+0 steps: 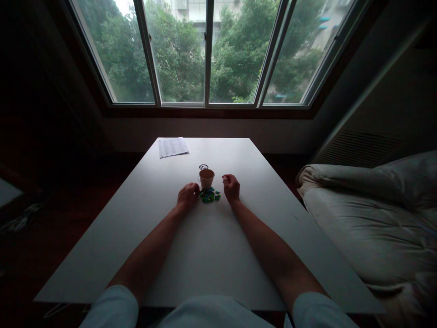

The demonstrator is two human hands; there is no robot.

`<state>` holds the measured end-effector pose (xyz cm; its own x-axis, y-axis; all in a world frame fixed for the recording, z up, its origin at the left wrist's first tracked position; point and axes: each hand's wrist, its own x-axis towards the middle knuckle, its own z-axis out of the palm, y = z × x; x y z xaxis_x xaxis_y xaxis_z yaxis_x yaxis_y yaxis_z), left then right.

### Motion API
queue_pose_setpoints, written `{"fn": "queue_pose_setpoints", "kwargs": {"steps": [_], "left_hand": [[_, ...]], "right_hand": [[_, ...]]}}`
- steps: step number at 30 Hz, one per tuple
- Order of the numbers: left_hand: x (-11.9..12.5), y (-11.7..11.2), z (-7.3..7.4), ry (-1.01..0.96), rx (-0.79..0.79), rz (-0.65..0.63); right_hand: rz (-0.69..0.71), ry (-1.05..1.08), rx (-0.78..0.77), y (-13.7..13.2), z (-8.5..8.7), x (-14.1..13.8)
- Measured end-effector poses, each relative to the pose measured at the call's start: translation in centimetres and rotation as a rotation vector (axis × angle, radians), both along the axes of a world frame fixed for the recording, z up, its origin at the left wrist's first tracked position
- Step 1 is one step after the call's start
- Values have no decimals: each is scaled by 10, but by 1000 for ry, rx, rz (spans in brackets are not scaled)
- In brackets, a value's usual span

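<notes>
A brown cup (206, 178) with a handle on its left side stands upright on the white table (211, 255). Just in front of its base lies a loose pile of small green and blue pieces (208, 197), too small to name. At the left edge of the pile is my left hand (188, 195), resting low with its fingers drawn together; what they grip, if anything, is hidden. To the right of the cup, apart from it, my right hand (231, 187) is closed with thumb and fingers together. Whatever it may hold cannot be made out.
Behind the cup lies a small dark ring-shaped item (203, 167). Printed papers (173, 147) rest at the table's far left corner. A pale padded sofa (355, 218) stands along the right side, and a window (208, 54) spans the wall beyond the table.
</notes>
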<state>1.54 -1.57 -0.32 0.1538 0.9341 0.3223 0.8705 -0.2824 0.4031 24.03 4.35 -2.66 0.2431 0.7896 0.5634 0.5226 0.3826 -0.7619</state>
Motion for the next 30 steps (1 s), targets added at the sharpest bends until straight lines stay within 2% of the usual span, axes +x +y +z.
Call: {"fn": "queue_pose_setpoints", "kwargs": {"steps": [7,14,18,22,27,30], "left_hand": [[1,1,0,-86,45,31],[1,8,-8,-150,47,-16],[2,6,-7,-189,43,0],[3,7,-6,-336,56,34],[6,15,-1,-634,58,131],[11,20,6,-745,50,119]], "right_hand": [[19,1,-47,-2,2,0],[15,-23,-45,-1,0,0],[12,-23,-56,-1,0,0],[21,-13,-51,-3,3,-1],[29,-16,-63,-6,6,-1],[35,-14,-75,-4,4,-1]]}}
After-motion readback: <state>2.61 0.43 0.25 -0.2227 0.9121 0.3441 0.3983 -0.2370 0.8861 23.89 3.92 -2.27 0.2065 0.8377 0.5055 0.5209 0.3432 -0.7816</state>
